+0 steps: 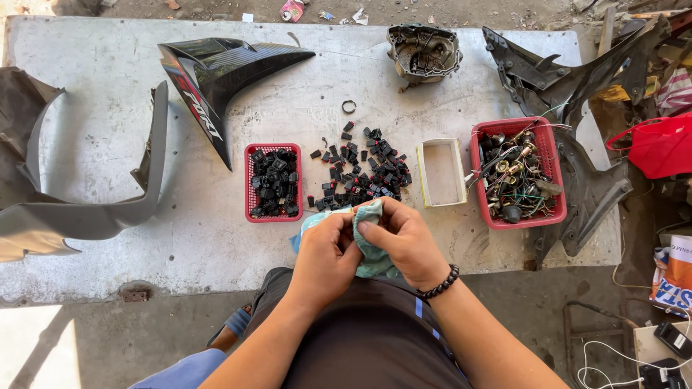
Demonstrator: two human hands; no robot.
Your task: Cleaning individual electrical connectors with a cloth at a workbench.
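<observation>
**Both hands closed on a cloth above the pile of black parts**

Fingertips of the left hand [326, 253] and right hand [401, 241] meet, curled tight into a teal cloth [369, 232]; both hands are closed on it, thumbs pressed in; whether a small part sits inside the folds I cannot tell, the cloth hides it; the cloth is held just over the near edge of the slab [108, 144], in front of the person's lap; a bead bracelet [440, 283] rings the right wrist

Just beyond the knuckles lies a loose pile [360, 173] of small black parts, spread on the bare slab; left of it a small red basket [273, 182] is well filled with the same kind of part; judging from that, a good share looks sorted into the basket and roughly as much is left in the pile; right of the pile stands an empty cream tray [440, 172], then a larger red basket [517, 173] of wired bulbs and sockets

Further out: a black fairing [216, 79], a grey panel [79, 209] at left, an engine cover [423, 52] at the far edge, dark panels [569, 86] at right
</observation>
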